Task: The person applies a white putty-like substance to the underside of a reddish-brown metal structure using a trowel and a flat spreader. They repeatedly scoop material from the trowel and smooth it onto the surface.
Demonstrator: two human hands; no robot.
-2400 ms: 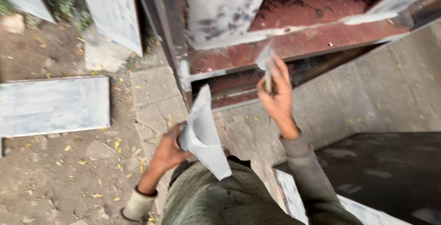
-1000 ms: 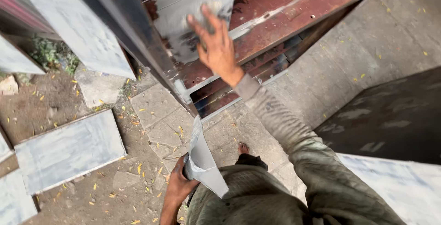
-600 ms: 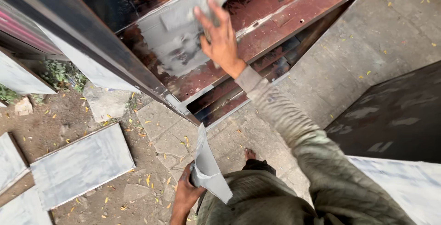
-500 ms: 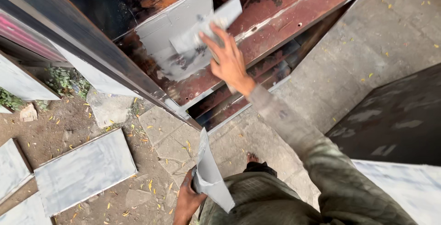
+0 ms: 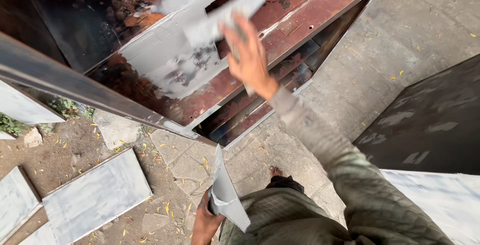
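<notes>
The right hand (image 5: 247, 57) is raised at about twelve o'clock from the person's body, fingers spread and pressed against a rusty metal cabinet panel (image 5: 280, 30). Under the palm lies a grey, blurred sheet (image 5: 225, 17) (sandpaper or a scraper, the motion blur makes it hard to tell), which reaches out past the fingertips toward ten o'clock. Just left of the hand, at nine o'clock, the panel carries a broad patch of grey filler (image 5: 170, 60) smeared over the reddish-brown metal.

The left hand (image 5: 205, 220) hangs low at six o'clock, close to the body, its fingers closed around the lower end of a flat grey board (image 5: 225, 195) smeared with the same grey paste. The board tilts upward toward twelve o'clock, well apart from the right hand.

The right sleeve (image 5: 345, 165) runs down toward five o'clock. A bare foot (image 5: 276, 171) shows on the stone paving (image 5: 350, 70), just right of the board. At eight o'clock, grey-painted panels (image 5: 95, 197) lie flat on the dirt, and a dark sheet (image 5: 425, 120) fills the view at three o'clock.
</notes>
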